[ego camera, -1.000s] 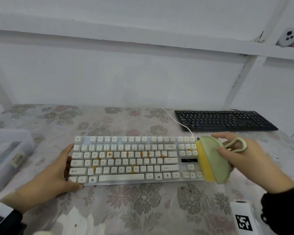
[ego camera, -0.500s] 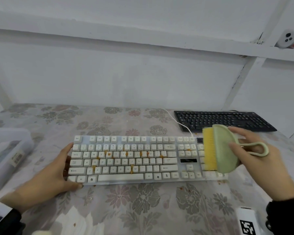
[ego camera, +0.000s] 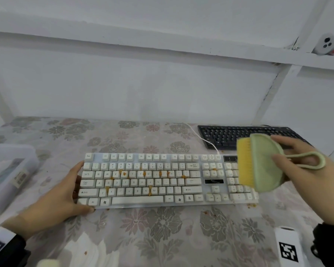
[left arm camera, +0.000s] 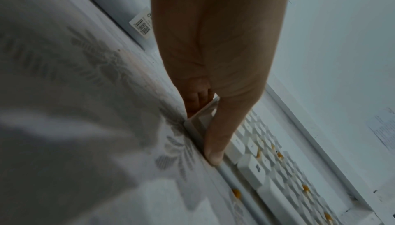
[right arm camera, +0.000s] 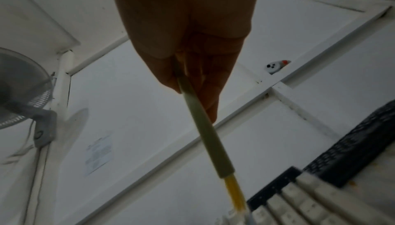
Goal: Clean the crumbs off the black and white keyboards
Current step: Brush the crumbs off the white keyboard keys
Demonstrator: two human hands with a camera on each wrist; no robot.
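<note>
A: Head view: even, diffuse, cool light; soft shadows; wide-angle bowing at edges; blur at 7 o'clock.
B: Wrist views dimmer, noisy; both hands backlit, dark; cloth blurred at 9 o'clock.

1. On my left wrist feed, the left hand fills the upper middle, reaching down to the corner of the white keyboard.
2. I see the thumb lying along the keyboard's front edge, the other fingers curled against its end.
3. Orange crumbs sit between keys and on the floral tablecloth.
4. A barcode label shows beyond the hand.
</note>
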